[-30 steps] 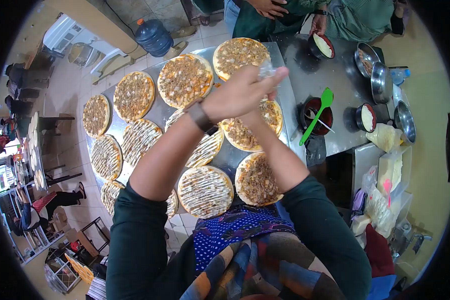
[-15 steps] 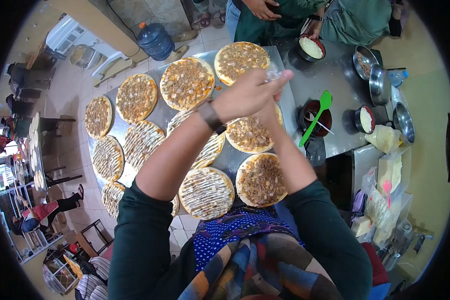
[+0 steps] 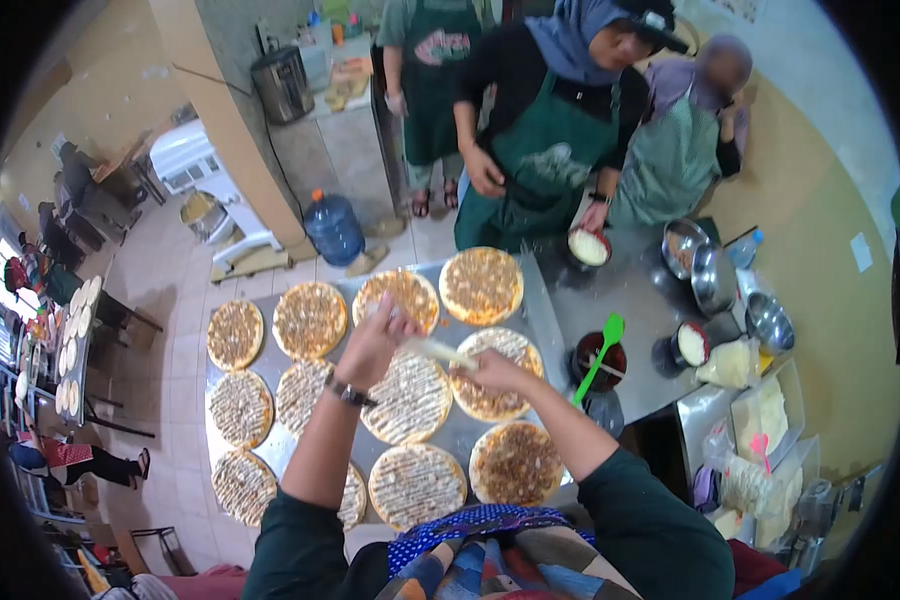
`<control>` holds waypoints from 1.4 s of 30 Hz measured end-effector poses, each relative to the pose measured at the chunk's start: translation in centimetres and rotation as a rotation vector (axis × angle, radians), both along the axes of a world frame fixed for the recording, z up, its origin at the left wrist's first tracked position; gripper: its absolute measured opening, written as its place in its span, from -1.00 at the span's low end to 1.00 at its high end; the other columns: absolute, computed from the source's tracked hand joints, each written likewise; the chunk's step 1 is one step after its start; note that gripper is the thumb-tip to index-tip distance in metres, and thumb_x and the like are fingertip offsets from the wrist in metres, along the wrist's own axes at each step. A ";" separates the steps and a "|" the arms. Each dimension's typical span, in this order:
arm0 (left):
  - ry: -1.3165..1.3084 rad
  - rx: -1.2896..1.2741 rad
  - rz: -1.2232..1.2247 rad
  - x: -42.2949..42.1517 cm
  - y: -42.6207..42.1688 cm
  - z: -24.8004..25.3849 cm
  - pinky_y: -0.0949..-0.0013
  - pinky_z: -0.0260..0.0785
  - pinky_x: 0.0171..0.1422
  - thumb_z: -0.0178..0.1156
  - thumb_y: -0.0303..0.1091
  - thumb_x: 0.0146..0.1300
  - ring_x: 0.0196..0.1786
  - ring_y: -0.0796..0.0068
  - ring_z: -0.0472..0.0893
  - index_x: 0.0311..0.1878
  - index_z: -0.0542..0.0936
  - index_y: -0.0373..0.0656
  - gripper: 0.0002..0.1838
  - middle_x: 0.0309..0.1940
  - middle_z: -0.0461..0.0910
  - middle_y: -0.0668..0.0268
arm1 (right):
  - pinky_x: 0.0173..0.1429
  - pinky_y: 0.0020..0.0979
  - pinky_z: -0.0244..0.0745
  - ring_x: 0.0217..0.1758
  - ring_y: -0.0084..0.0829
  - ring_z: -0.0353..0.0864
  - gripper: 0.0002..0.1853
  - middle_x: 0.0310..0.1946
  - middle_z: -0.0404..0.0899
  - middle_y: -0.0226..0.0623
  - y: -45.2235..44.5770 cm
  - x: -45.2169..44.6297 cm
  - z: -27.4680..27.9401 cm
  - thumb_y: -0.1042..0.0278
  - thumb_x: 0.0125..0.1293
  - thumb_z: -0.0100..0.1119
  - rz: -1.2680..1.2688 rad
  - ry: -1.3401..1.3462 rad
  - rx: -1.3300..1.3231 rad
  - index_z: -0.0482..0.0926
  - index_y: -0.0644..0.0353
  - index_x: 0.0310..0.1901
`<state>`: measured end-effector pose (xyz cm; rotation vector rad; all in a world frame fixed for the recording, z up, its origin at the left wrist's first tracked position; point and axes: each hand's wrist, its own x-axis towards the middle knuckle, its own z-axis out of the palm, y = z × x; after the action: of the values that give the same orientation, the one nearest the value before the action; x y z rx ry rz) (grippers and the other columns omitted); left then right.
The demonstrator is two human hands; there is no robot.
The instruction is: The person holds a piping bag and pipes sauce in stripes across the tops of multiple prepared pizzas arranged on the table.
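My left hand [image 3: 372, 345], with a dark watch at its wrist, is closed around one end of a whitish piping bag [image 3: 435, 350]. My right hand [image 3: 494, 370] grips the bag's other end, above a round flatbread [image 3: 505, 400] topped with crumbled filling and white streaks. Left of it, a white-striped flatbread [image 3: 406, 398] lies below the bag. Nearest me are another striped one [image 3: 417, 487] and one with brown topping [image 3: 516, 464] without stripes. Unstriped breads, including one at the back right [image 3: 481, 286], form the far row.
A metal table [image 3: 542, 300] bears the breads. To its right are a dark bowl [image 3: 598, 362] with a green spatula [image 3: 602, 358], metal bowls [image 3: 713, 280] and a white-filled bowl [image 3: 690, 344]. A person [image 3: 570, 140] stands across the table, touching another bowl [image 3: 589, 248]. A water jug [image 3: 333, 230] is on the floor.
The view has tilted up. My hands have moved apart, the left one leftward, so the bag now shows between them. White streaks now show on the bread under my right hand.
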<state>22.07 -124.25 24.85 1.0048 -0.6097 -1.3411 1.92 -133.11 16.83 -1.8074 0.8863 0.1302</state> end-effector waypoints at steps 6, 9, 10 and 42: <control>0.319 0.040 0.045 -0.4 8.7 -4.8 0.15 0.22 0.12 -0.33 0.09 0.39 -0.10 0.23 0.47 -0.62 0.22 -0.03 -0.48 -0.47 0.40 0.28 | -0.53 -0.43 0.33 -0.65 -0.49 0.43 -0.51 -0.64 0.52 -0.33 4.7 -1.9 4.5 -0.15 0.16 0.12 0.294 0.103 -0.060 0.60 0.22 -0.33; 0.392 0.090 0.033 -1.5 12.0 -5.2 0.06 0.21 0.17 -0.36 0.11 0.38 -0.04 0.17 0.46 -0.65 0.22 -0.01 -0.46 -0.45 0.42 0.26 | -0.55 -0.45 0.34 -0.63 -0.50 0.45 -0.52 -0.65 0.51 -0.33 6.2 -3.4 0.6 -0.12 0.13 0.17 0.375 0.037 -0.103 0.59 0.26 -0.37; 0.430 0.071 0.010 -1.6 12.8 -6.2 0.04 0.24 0.16 -0.36 0.11 0.38 -0.01 0.15 0.46 -0.61 0.24 -0.02 -0.47 -0.40 0.44 0.25 | -0.55 -0.45 0.34 -0.63 -0.50 0.45 -0.52 -0.65 0.51 -0.33 6.9 -3.7 0.5 -0.12 0.13 0.17 0.377 0.039 -0.118 0.59 0.26 -0.37; -0.211 0.170 0.119 -16.7 14.7 -4.2 0.28 0.55 -0.23 0.14 -0.53 0.18 -0.42 0.42 0.58 -0.12 0.44 -0.32 -0.79 -0.39 0.54 0.24 | -0.45 -0.52 0.37 -0.56 -0.61 0.46 -0.63 -0.61 0.50 -0.47 8.1 -18.1 -0.5 -0.02 0.23 0.09 0.336 -0.193 0.090 0.58 0.18 -0.31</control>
<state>5.36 -109.53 20.68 1.3124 -0.5896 -1.2051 -16.15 -125.00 16.31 -1.8363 0.4303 0.2015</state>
